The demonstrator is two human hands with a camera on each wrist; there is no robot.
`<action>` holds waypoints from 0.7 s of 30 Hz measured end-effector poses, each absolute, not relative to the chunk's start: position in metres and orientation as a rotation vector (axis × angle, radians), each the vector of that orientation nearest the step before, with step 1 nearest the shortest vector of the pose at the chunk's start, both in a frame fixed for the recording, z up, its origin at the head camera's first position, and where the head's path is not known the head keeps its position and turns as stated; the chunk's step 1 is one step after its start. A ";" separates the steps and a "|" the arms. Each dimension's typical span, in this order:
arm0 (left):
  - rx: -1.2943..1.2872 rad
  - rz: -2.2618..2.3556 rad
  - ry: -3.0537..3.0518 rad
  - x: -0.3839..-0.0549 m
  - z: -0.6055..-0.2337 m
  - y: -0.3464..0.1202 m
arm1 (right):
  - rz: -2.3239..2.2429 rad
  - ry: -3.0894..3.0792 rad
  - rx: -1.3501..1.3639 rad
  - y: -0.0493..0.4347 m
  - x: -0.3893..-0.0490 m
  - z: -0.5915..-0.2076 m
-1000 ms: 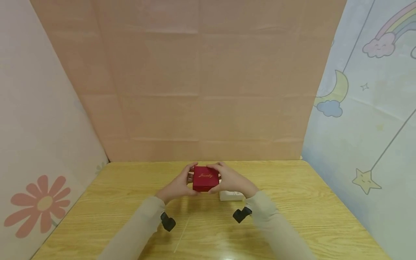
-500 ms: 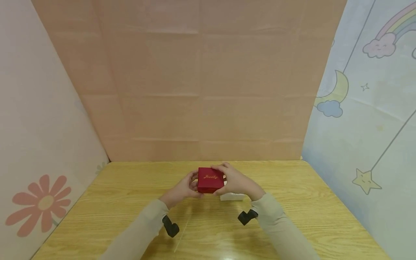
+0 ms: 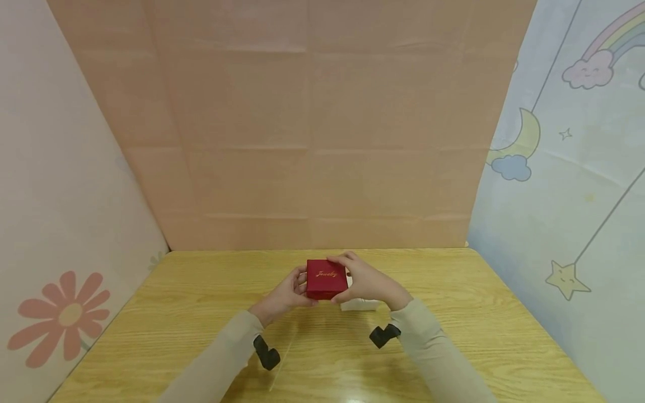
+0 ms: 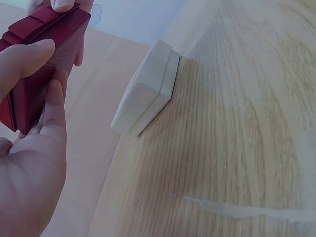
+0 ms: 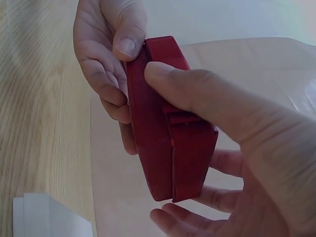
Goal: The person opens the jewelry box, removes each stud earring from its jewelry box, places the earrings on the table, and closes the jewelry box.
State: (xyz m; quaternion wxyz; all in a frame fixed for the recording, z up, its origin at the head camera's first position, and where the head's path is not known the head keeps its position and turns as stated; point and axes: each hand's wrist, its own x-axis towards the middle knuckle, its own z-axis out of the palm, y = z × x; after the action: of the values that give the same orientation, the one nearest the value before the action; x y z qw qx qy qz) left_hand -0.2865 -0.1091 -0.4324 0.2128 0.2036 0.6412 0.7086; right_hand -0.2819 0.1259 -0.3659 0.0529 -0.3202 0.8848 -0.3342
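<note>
A red jewelry box with gold lettering on its lid is held up between both hands, above the table. My left hand grips its left side, thumb at the near face and fingers curled behind. On the other side, my right hand holds it with the thumb low at the front and a finger over the top edge. The right wrist view shows the red box from the side, its lid seated along a seam and a ribbed bow on the front under the right thumb.
A white box stands on the wooden table below the right hand, partly hidden by it. The left wrist view shows that white box whole. A thin pale streak marks the near tabletop. A peach backdrop rises behind.
Both hands shifted slightly right and toward me with the red jewelry box during the first half second. Since then they have stayed almost still.
</note>
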 end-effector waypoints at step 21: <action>0.560 1.978 1.781 -0.287 -0.437 -0.107 | -0.959 2.730 -1.026 0.129 -0.284 -0.368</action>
State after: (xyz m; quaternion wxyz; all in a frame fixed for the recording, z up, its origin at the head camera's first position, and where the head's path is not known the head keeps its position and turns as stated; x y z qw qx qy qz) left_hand -0.2872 -0.1069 -0.4371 0.2091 0.2012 0.6404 0.7111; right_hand -0.2843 0.1293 -0.3678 0.0357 -0.3339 0.8887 -0.3121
